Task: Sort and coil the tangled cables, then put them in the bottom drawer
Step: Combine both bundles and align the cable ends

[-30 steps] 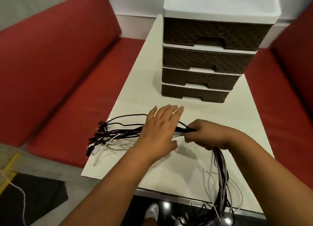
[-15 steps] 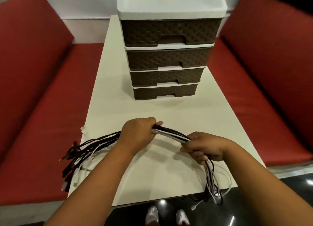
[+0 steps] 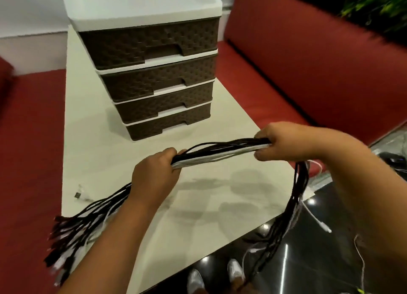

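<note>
A thick bundle of black and white cables [image 3: 220, 153] stretches between my two hands above the white table [image 3: 136, 157]. My left hand [image 3: 154, 175] grips the bundle near its left end, and the plug ends [image 3: 66, 238] fan out past the table's left edge. My right hand [image 3: 284, 141] grips the bundle further right and higher; beyond it the cables [image 3: 293, 205] hang down over the table's edge toward the floor. The brown drawer unit [image 3: 154, 78] stands at the back of the table, and its bottom drawer [image 3: 167, 126] is closed.
One small loose white cable end [image 3: 80, 195] lies on the table near its left edge. Red bench seats [image 3: 319, 73] run along both sides of the table. A dark glossy floor [image 3: 308, 260] and my shoes [image 3: 215, 276] show below the table's near edge.
My left hand closed round the bundle. My right hand moved up and to the right, drawing the stretch of cables between my hands longer. The view swung to the right.
</note>
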### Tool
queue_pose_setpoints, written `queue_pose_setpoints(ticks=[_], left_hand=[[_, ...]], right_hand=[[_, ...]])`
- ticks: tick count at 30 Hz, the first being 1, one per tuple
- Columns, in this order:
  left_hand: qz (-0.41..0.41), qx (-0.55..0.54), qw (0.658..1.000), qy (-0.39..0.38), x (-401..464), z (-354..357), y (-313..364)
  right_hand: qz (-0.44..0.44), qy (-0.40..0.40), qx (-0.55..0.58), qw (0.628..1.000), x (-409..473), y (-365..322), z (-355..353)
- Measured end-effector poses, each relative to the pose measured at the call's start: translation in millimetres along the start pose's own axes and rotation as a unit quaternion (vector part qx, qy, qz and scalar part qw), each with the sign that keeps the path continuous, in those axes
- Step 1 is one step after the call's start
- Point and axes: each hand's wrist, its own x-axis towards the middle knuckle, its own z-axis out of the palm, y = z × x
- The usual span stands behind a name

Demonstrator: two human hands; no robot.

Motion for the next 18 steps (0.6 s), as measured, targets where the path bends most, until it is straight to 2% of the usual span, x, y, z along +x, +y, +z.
queue_pose_setpoints(ticks=[2,5,13,16,18], left_hand=[[0.006,-0.014,1.0,0.022,1.8,-0.7,6.8],[0.003,-0.027,1.0,0.005,0.7,8.2,12.4],[-0.017,0.06,0.986,-0.154,-19.2,55.7,-4.4],[-0.01,0.072,0.986,-0.15,-22.1,65.6,-9.6],[0.005,0.125,0.981,-0.151,-21.7,63.7,-8.8]], right_hand=[[-0.007,0.054,-0.075,0.996,-5.0,-7.2,-16.3],[-0.003,0.069,-0.109,0.992,-3.2,0.0,-18.4],[0.021,-0.021,-0.03,0.999,48.0,45.5,64.7],[0.011,-0.044,-0.009,0.999,57.8,50.6,75.1],[-0.001,-0.057,0.007,0.998,60.6,52.4,74.7]])
